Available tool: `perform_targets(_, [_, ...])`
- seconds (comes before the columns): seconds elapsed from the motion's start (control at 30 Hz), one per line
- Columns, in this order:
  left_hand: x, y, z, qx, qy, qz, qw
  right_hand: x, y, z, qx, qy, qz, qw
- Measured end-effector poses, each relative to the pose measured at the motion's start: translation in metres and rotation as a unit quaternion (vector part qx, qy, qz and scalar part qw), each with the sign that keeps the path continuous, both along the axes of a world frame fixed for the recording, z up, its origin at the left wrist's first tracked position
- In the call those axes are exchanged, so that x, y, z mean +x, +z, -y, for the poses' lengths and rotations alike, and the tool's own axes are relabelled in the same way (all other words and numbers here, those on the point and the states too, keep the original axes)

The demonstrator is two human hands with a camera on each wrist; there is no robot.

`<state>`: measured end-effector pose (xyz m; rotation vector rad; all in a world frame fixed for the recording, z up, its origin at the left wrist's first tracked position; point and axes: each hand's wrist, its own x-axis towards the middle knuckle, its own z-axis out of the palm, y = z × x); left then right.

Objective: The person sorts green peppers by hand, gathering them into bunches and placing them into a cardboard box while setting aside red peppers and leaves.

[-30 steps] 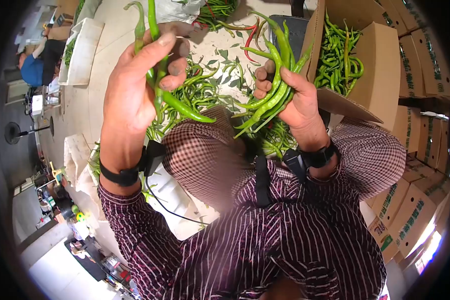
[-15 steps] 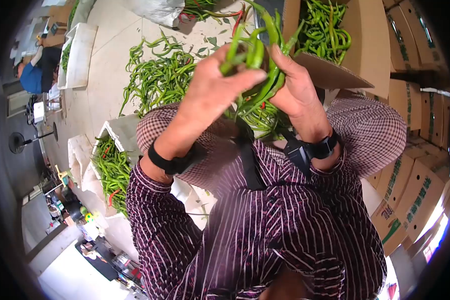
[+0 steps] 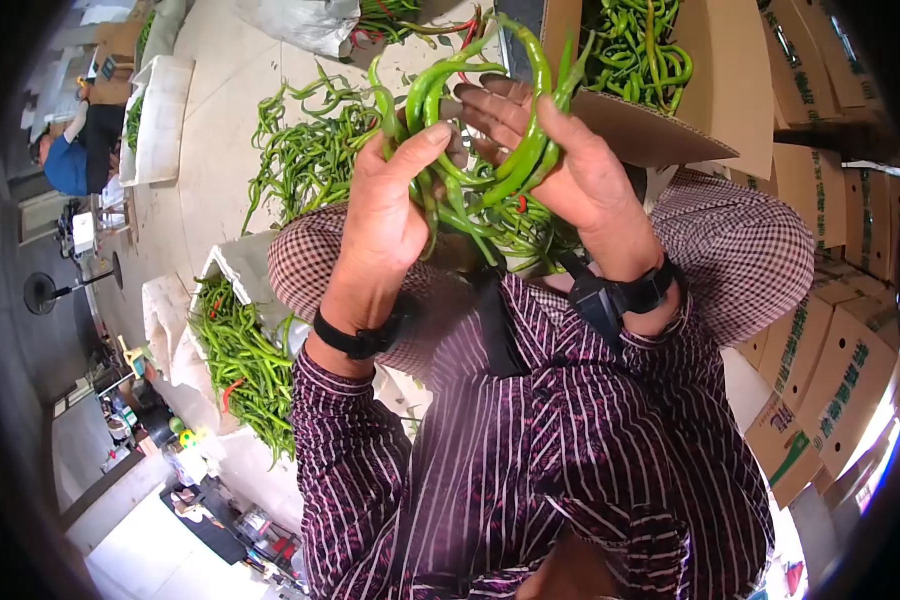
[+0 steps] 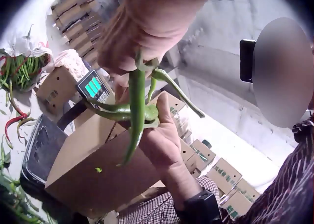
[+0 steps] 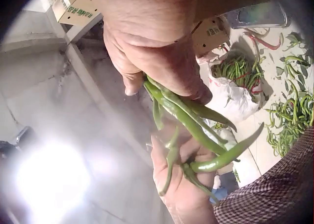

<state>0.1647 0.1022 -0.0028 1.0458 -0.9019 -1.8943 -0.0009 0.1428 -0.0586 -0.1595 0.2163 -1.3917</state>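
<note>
so here, between my hands above my lap, are the green peppers (image 3: 525, 175): my left hand (image 3: 382, 215) pinches a few between thumb and fingers, and my right hand (image 3: 605, 200) holds more against its palm, thumb over them, fingers stretched out. i'd call them light, smooth, a bit slippery, springy but liable to snap if bent; best taken mid-body in a loose bunch. below, the pale floor (image 3: 220, 125) carries a loose pepper heap (image 3: 305, 165). an open carton (image 3: 735, 95) stands at my right, stacked boxes (image 3: 850, 385) beyond.
</note>
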Motion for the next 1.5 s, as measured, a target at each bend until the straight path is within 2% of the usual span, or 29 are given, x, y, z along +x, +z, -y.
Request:
perform_targets(0.07, [-0.001,-0.001,-0.002,-0.015,-0.007,0.048,0.999,0.001,0.004,-0.002,-0.01,-0.007,-0.032,0.999])
perform_targets(0.1, [-0.006,0.0,-0.004,-0.069,-0.027,0.103,0.992,0.001,0.005,-0.003,0.006,-0.02,-0.053,0.998])
perform_targets(0.13, [-0.009,0.007,-0.007,-0.127,-0.076,0.209,0.967,0.003,0.006,-0.004,0.022,-0.032,-0.073,0.997])
perform_targets(0.2, [-0.033,-0.003,-0.023,-0.226,-0.055,0.199,0.952,0.008,0.008,-0.007,0.058,-0.031,-0.101,0.993])
perform_targets(0.23, [-0.027,-0.015,-0.016,-0.34,-0.114,0.284,0.889,0.01,0.011,-0.01,0.068,-0.016,-0.097,0.993])
perform_targets(0.27, [-0.024,-0.019,-0.014,-0.341,-0.113,0.286,0.888,0.012,0.015,-0.012,0.076,-0.003,-0.093,0.993])
perform_targets(0.33, [-0.029,-0.004,-0.008,-0.201,-0.113,0.274,0.934,0.016,0.025,-0.01,0.056,-0.024,-0.119,0.991])
perform_targets(0.4, [-0.024,-0.004,-0.004,-0.183,-0.12,0.266,0.939,0.013,0.021,-0.008,0.045,-0.029,-0.074,0.996])
perform_targets(0.43, [-0.02,-0.014,-0.001,-0.118,-0.065,0.181,0.974,0.001,0.018,-0.008,-0.013,0.048,-0.041,0.998])
perform_targets(0.47, [-0.015,-0.022,0.003,-0.051,-0.009,0.093,0.994,-0.005,0.017,-0.008,-0.013,0.048,-0.041,0.998])
perform_targets(0.5, [-0.011,-0.023,0.008,-0.013,0.007,-0.008,1.0,-0.01,0.016,-0.009,0.013,0.035,-0.003,0.999])
perform_targets(0.53, [-0.006,-0.024,0.013,0.005,0.003,-0.044,0.999,-0.013,0.017,-0.009,0.037,0.021,0.034,0.998])
perform_targets(0.63, [-0.004,-0.022,0.013,0.017,0.015,-0.052,0.998,-0.017,0.017,-0.009,0.012,0.018,0.032,0.999])
perform_targets(0.7, [-0.008,-0.021,0.01,0.022,-0.031,-0.106,0.994,-0.014,0.019,-0.011,0.002,0.02,0.042,0.999])
perform_targets(0.73, [-0.007,-0.023,0.011,0.02,-0.03,-0.104,0.994,-0.012,0.022,-0.014,-0.011,-0.001,-0.088,0.996])
perform_targets(0.77, [-0.006,-0.028,0.013,0.039,-0.038,-0.123,0.991,-0.011,0.024,-0.017,-0.022,-0.023,-0.217,0.976])
perform_targets(0.8, [-0.006,-0.031,0.014,0.061,-0.045,-0.143,0.987,-0.008,0.024,-0.019,-0.022,-0.024,-0.216,0.976])
perform_targets(0.87, [-0.008,-0.037,0.013,0.05,-0.04,-0.125,0.99,0.001,0.022,-0.022,-0.019,-0.049,-0.394,0.918])
perform_targets(0.9, [-0.012,-0.035,0.012,0.047,-0.03,-0.106,0.993,0.007,0.02,-0.022,-0.047,-0.135,-0.499,0.855])
perform_targets(0.93, [-0.015,-0.033,0.011,0.044,-0.019,-0.087,0.995,0.011,0.022,-0.024,-0.049,-0.137,-0.497,0.856])
perform_targets(1.0, [-0.025,-0.026,0.004,-0.02,-0.011,-0.059,0.998,0.017,0.025,-0.029,-0.067,-0.24,-0.703,0.666])
perform_targets(1.03, [-0.028,-0.023,0.003,-0.027,-0.02,-0.016,0.999,0.015,0.029,-0.029,-0.113,-0.27,-0.751,0.591])
perform_targets(1.07, [-0.029,-0.022,0.002,-0.034,-0.028,0.027,0.999,0.015,0.03,-0.031,-0.114,-0.269,-0.751,0.593])
perform_targets(1.13, [-0.028,-0.022,0.004,-0.023,-0.024,-0.001,0.999,0.015,0.033,-0.031,-0.117,-0.245,-0.755,0.597])
perform_targets(1.2, [-0.023,-0.024,0.01,-0.006,0.012,-0.051,0.999,0.002,0.041,-0.035,-0.12,-0.247,-0.683,0.677])
perform_targets(1.27, [-0.017,-0.022,0.019,0.038,-0.045,-0.197,0.979,-0.014,0.051,-0.039,-0.003,-0.207,-0.504,0.838])
perform_targets(1.33, [-0.015,-0.02,0.024,0.048,-0.077,-0.261,0.961,-0.038,0.061,-0.037,0.043,-0.183,-0.475,0.86])
perform_targets(1.4, [-0.018,-0.022,0.031,0.039,-0.137,-0.326,0.935,-0.045,0.049,-0.035,0.034,-0.189,-0.448,0.873])
perform_targets(1.5, [-0.027,-0.018,0.035,0.057,-0.134,-0.351,0.925,-0.046,0.038,-0.036,0.035,-0.147,-0.374,0.915])
